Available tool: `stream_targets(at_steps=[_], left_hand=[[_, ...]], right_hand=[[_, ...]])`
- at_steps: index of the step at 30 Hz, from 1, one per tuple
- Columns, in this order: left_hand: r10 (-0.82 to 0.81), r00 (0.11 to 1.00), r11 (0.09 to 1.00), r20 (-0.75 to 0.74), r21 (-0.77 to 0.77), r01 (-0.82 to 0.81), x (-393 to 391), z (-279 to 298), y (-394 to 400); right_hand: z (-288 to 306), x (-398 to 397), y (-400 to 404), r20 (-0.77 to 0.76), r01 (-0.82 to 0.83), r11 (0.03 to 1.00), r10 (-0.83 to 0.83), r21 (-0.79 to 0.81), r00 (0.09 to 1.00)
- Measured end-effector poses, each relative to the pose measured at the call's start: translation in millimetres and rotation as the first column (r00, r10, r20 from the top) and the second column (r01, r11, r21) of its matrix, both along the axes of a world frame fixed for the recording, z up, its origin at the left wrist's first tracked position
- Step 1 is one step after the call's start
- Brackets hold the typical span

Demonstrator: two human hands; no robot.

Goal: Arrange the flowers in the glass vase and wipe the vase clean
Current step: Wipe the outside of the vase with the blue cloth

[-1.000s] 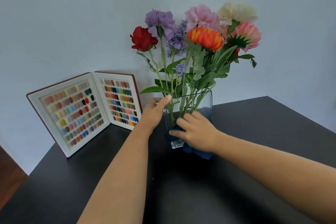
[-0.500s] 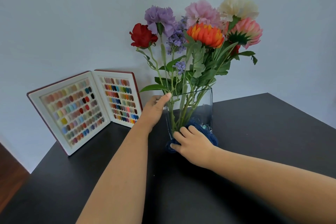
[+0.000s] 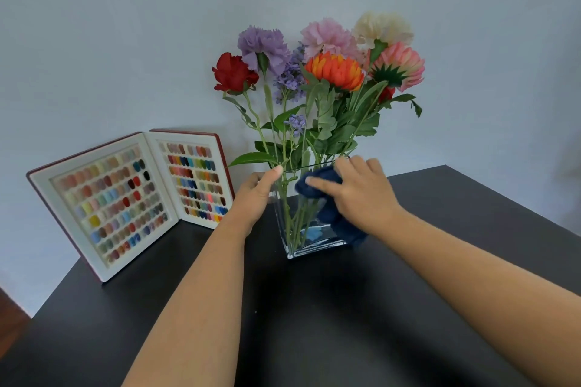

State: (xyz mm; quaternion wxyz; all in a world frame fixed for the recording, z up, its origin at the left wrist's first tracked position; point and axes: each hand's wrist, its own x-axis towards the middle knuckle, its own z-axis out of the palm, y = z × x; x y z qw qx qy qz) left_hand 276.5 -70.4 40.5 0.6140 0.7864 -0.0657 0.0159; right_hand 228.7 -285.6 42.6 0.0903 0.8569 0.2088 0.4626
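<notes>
A square glass vase [image 3: 301,242] stands on the black table [image 3: 314,317], holding several flowers [image 3: 333,71] in red, purple, pink, orange and cream with green stems. My left hand [image 3: 256,195] grips the vase's upper left corner, thumb on the rim. My right hand [image 3: 358,195] presses a dark blue cloth [image 3: 327,198] against the vase's front right face near the rim. Part of the cloth hangs down to the vase's base.
An open display book of coloured nail samples [image 3: 132,198] leans against the pale wall at the left back of the table. The table's left edge drops off to a wooden floor [image 3: 12,327].
My right hand has slid the blue cloth up from the vase's base to near its rim. My left hand has stayed on the vase's left corner.
</notes>
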Motion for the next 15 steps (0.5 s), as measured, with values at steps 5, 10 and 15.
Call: stream_targets(at_steps=[5,10,15], left_hand=[[-0.012,1.0,1.0,0.014,-0.003,0.012,-1.9,-0.2,-0.7],[-0.012,1.0,1.0,0.009,0.009,0.012,-2.7,-0.9,0.9],[-0.001,1.0,1.0,0.013,0.008,0.001,-4.1,-0.7,0.4]], right_hand=[[-18.7,1.6,-9.4,0.018,-0.01,1.0,0.01,-0.001,1.0],[-65.5,-20.7,-18.5,-0.211,-0.107,0.936,0.036,-0.336,0.977],[-13.8,-8.3,-23.5,0.008,-0.03,0.995,0.03,-0.092,1.0]])
